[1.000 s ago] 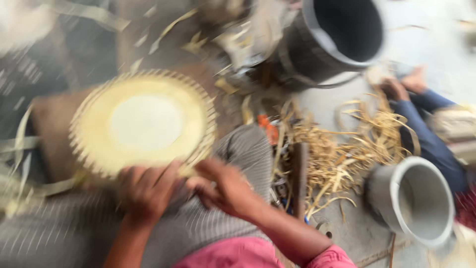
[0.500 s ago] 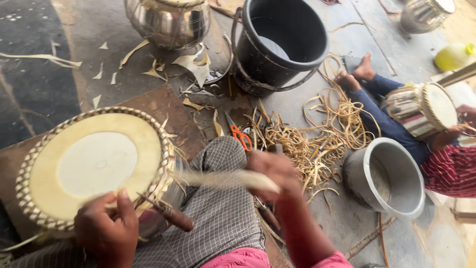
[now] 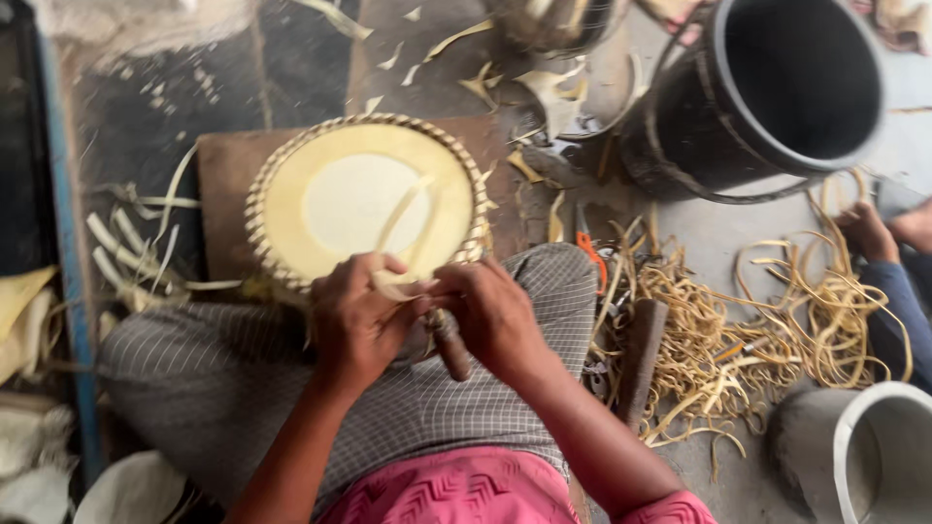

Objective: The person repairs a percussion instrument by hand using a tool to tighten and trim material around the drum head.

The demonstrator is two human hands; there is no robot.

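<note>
Both hands meet just below the round woven tray: the left hand pinches a pale cane strip, its grip pressed together. The right hand closes around a wooden-handled tool against the strip, seemingly trimming it. The next move likely calls for steady, shallow pressure along the strip.

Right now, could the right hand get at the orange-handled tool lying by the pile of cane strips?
Probably yes. The right hand is busy pinching a pale strip with the left hand, but the orange-handled tool lies just beyond the knee with nothing covering it.
</note>
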